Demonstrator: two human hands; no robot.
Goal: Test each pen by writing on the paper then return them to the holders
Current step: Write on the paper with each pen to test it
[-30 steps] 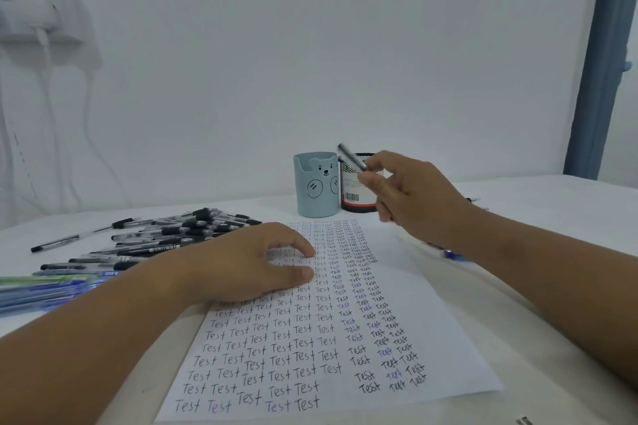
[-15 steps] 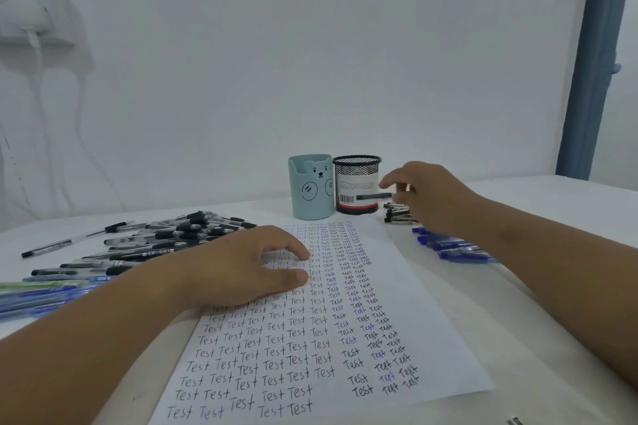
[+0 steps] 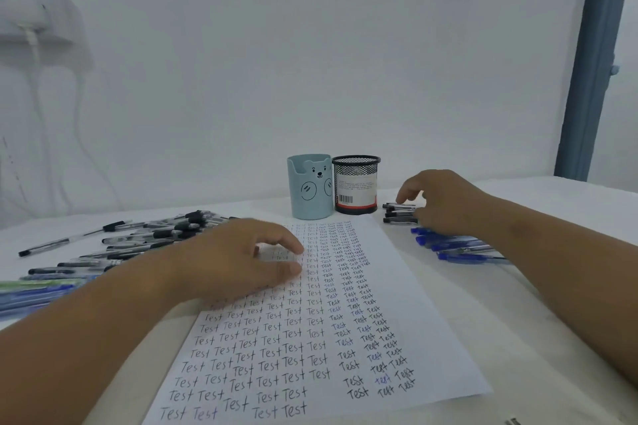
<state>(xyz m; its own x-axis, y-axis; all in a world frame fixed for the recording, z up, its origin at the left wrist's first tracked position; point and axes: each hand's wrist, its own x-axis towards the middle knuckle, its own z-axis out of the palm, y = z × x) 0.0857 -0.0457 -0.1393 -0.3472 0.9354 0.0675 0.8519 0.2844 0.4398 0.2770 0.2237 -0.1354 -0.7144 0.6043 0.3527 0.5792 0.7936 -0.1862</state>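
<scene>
A white paper (image 3: 407,290) covered with rows of "Test" lies in front of me. My left hand (image 3: 238,260) rests flat on its upper left part. Behind the paper stand a light blue bear holder (image 3: 309,188) and a black mesh holder (image 3: 355,185); I see no pens sticking out of either. To the right of the mesh holder lies a small stack of black pens (image 3: 397,215). My right hand (image 3: 445,203) hovers over that stack with its index fingertip touching the top pen. Its thumb is hidden.
Several black pens (image 3: 148,238) lie scattered on the table to the left of the paper, with blue and green pens (image 3: 31,290) at the far left edge. A row of blue pens (image 3: 455,247) lies under my right wrist. A blue post (image 3: 593,62) stands at the back right.
My right hand carried a black pen from above the holders down to the right and laid it on the stack of black pens. My left hand stayed on the paper.
</scene>
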